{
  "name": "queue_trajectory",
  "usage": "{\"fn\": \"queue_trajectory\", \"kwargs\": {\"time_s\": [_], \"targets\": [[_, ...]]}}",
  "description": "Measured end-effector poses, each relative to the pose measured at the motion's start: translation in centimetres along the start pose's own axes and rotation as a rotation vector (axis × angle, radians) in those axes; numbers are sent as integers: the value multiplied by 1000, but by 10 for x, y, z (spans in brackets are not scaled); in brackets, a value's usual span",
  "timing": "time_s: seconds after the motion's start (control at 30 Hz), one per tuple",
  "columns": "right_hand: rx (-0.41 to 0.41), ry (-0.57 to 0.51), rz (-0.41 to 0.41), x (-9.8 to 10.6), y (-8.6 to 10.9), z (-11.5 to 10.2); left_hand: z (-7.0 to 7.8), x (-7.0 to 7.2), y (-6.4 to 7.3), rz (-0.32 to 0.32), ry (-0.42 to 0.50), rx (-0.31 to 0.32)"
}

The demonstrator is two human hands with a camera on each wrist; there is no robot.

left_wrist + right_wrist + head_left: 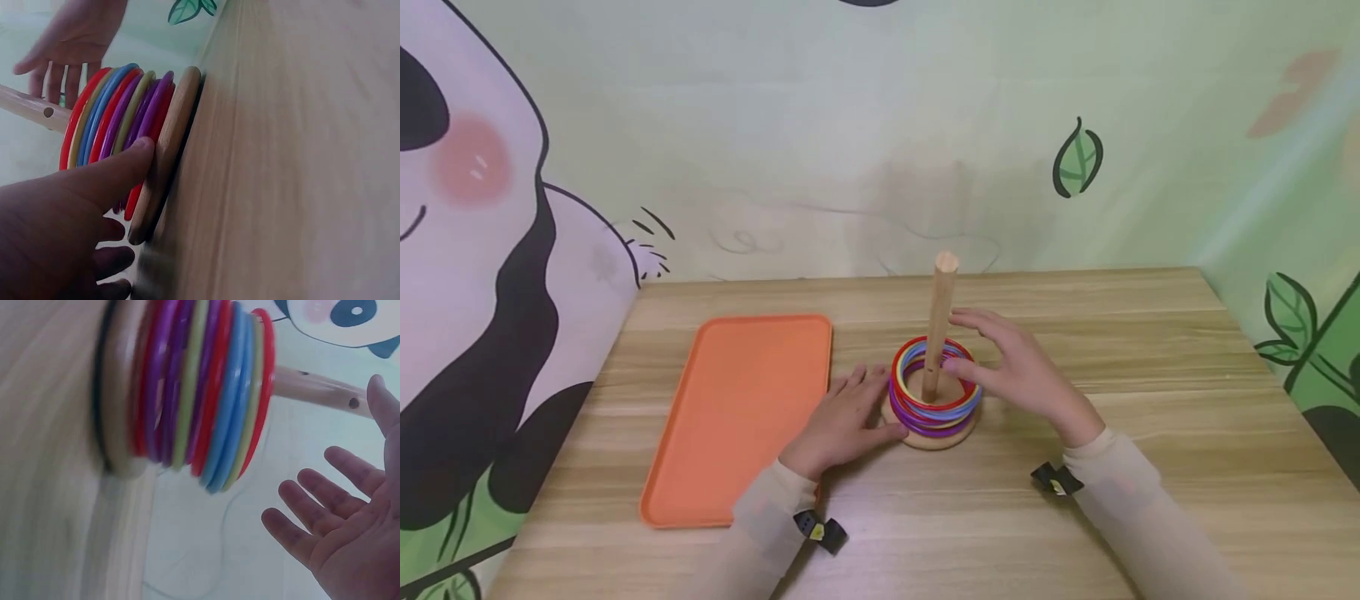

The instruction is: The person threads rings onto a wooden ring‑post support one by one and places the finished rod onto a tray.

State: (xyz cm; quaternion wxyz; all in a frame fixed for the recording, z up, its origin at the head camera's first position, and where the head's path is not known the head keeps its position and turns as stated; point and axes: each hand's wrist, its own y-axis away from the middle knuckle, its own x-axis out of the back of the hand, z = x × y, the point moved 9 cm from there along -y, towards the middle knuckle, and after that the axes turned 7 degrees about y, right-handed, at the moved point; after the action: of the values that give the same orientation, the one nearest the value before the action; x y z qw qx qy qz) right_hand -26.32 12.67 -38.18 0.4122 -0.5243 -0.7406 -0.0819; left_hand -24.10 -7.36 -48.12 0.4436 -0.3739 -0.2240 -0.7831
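Note:
A wooden peg (942,312) stands upright on a round wooden base (934,444) on the table. Stacked around its lower part are several thin rings (953,412) in red, yellow, blue and purple. My left hand (844,423) is at the stack's left side, fingers extended. In the left wrist view, its thumb (122,165) touches the lower rings close to the base. On the other side my right hand (1021,368) hovers by the peg with spread fingers. The right wrist view shows its palm (356,550) bare and apart from the rings (219,412).
An orange tray (752,417) lies left of the stack, partly under my left forearm. Behind the wooden table (1150,350) rises a wall (820,150) painted with a panda and leaves. Each wrist carries a small black device (1057,480).

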Motion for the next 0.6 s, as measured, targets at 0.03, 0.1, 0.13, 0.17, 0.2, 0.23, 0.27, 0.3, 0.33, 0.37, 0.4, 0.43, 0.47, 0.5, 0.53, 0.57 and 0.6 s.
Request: {"fn": "queue_trajectory", "kwargs": {"time_s": [0.03, 0.1, 0.13, 0.17, 0.2, 0.23, 0.27, 0.3, 0.33, 0.37, 0.4, 0.43, 0.47, 0.5, 0.53, 0.57, 0.6], "targets": [[8, -15, 7, 0, -2, -3, 0, 0, 0, 1, 10, -7], [20, -53, 11, 0, -6, -7, 0, 2, 0, 3, 37, -11], [25, -71, 12, -1, -8, -9, 0, 3, 0, 4, 50, -13], [25, -87, 11, -1, -10, -11, 0, 3, 0, -1, 59, -13], [26, -98, 9, -2, -12, -12, 0, 4, 1, -4, 69, -14], [25, -109, 3, -4, -13, -14, -1, 5, 1, -11, 76, -11], [24, -119, -5, -5, -15, -15, -1, 5, 1, -13, 83, -9], [25, -123, -12, -7, -16, -16, -1, 6, 1, -15, 89, -12], [26, -129, -20, -8, -17, -18, -1, 7, 1, -19, 98, -14], [27, -133, -29, -10, -18, -19, -1, 8, 1, -27, 109, -11], [29, -137, -37, -11, -19, -20, -1, 10, 1, -34, 127, -15], [32, -142, -45, -12, -19, -21, -1, 12, 1, -44, 152, -15], [34, -145, -50, -13, -20, -22, -1, 15, 2, -51, 170, -10], [37, -145, -54, -14, -20, -23, -2, 19, 3, -57, 193, -3], [41, -143, -58, -14, -19, -25, -3, 24, 6, -60, 213, 10], [45, -140, -62, -14, -19, -26, -5, 30, 8, -62, 221, 20], [51, -136, -65, -14, -19, -27, -8, 38, 12, -55, 235, 37]]}}
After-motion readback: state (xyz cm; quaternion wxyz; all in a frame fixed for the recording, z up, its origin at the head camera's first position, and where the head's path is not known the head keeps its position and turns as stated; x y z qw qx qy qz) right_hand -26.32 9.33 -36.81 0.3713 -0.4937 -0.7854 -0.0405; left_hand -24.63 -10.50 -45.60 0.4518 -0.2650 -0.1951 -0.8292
